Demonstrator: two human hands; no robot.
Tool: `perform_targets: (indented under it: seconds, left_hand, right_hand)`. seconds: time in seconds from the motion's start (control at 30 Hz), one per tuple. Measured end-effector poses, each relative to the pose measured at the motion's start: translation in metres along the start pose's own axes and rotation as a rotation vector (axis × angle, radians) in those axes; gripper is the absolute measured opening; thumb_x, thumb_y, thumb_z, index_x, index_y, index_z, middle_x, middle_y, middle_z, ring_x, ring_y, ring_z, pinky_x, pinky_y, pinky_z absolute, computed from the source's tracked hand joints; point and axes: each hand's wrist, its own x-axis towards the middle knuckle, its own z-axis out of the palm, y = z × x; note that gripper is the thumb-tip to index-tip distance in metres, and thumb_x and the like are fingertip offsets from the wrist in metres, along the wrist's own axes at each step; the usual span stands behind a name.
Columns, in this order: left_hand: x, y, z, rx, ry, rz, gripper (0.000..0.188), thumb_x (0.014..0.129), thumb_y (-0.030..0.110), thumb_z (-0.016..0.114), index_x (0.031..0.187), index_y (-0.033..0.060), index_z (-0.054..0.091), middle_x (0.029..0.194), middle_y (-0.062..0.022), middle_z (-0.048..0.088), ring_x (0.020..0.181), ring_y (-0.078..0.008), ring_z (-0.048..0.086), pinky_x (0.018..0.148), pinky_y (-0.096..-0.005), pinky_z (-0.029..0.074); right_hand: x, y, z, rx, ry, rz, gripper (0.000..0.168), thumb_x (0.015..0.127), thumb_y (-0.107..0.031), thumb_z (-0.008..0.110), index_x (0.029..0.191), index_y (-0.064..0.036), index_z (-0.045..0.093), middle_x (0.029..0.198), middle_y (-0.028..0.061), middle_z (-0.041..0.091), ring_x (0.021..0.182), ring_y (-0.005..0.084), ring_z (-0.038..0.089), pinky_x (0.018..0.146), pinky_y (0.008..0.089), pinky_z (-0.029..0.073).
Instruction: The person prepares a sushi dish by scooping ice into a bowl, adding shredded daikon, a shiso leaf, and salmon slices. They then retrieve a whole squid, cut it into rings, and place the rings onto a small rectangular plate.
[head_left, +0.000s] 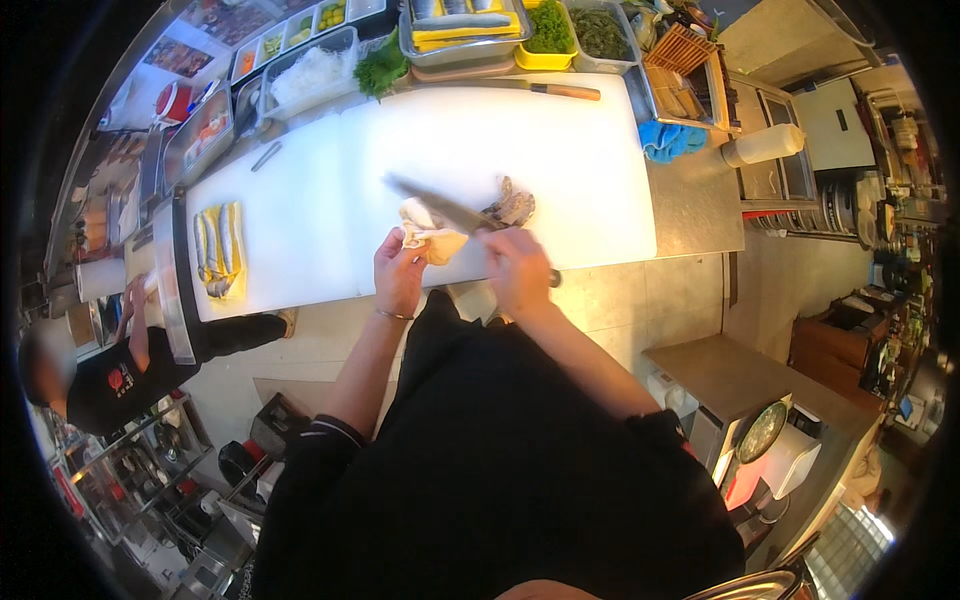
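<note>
My left hand (401, 270) grips a pale cream, soft piece (442, 244), either seafood flesh or a folded cloth; I cannot tell which. In my right hand (517, 266) is a kitchen knife (439, 204), its blade blurred and slanting up to the left, just over the pale piece. The dark butt of its handle sticks out below my fist. Right behind the blade, a dark mottled piece of seafood (517, 204) lies on the white cutting board (480, 135), partly hidden by the knife. Both hands are at the board's near edge.
A second knife (566, 91) with a wooden handle lies along the board's far edge. Silver fish fillets (219, 240) rest at the left, near small tweezers (266, 156). Containers of shredded white garnish (315, 75) and greens (550, 34) line the back. A co-worker (127, 360) stands at left.
</note>
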Motion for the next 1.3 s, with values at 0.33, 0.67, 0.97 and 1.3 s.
perform_targets:
  seconds: [0.33, 0.67, 0.97, 1.3]
  left_hand:
    - [0.061, 0.103, -0.075, 0.666, 0.354, 0.351, 0.012, 0.086, 0.004, 0.068, 0.098, 0.0026, 0.067, 0.103, -0.0115, 0.07, 0.091, -0.0229, 0.069, 0.075, -0.0373, 0.058]
    - [0.114, 0.115, -0.125, 1.522, 0.017, 0.465, 0.01, 0.074, 0.012, 0.072, 0.084, 0.0104, 0.074, 0.104, -0.0121, 0.07, 0.093, -0.0348, 0.068, 0.084, -0.0452, 0.055]
    - [0.118, 0.152, -0.141, 1.472, -0.759, 0.58, 0.015, 0.089, 0.012, 0.07, 0.101, 0.0053, 0.077, 0.091, -0.0158, 0.074, 0.082, -0.0336, 0.069, 0.075, -0.0438, 0.056]
    - [-0.002, 0.14, 0.031, 1.942, -1.334, 0.551, 0.062, 0.087, 0.03, 0.076, 0.143, 0.0094, 0.058, 0.104, -0.0158, 0.073, 0.09, -0.032, 0.069, 0.082, -0.0426, 0.055]
  right_hand:
    - [0.094, 0.076, -0.042, -0.341, -0.118, -0.269, 0.028, 0.075, -0.004, 0.066, 0.099, -0.018, 0.07, 0.089, 0.0039, 0.066, 0.087, 0.0275, 0.063, 0.073, 0.0413, 0.05]
    - [0.171, 0.132, 0.003, -0.604, -0.104, -0.096, 0.022, 0.08, -0.014, 0.068, 0.101, -0.016, 0.074, 0.124, 0.0103, 0.064, 0.118, 0.0313, 0.058, 0.097, 0.0476, 0.05]
    - [0.019, -0.022, -0.028, -0.652, 0.301, 0.43, 0.04, 0.079, -0.017, 0.071, 0.118, -0.021, 0.07, 0.143, 0.0126, 0.05, 0.139, 0.0377, 0.038, 0.104, 0.0546, 0.043]
    - [-0.317, -0.364, -0.164, -0.882, 0.265, 1.314, 0.05, 0.091, -0.026, 0.067, 0.139, -0.018, 0.056, 0.12, 0.012, 0.062, 0.118, 0.0308, 0.058, 0.093, 0.0474, 0.049]
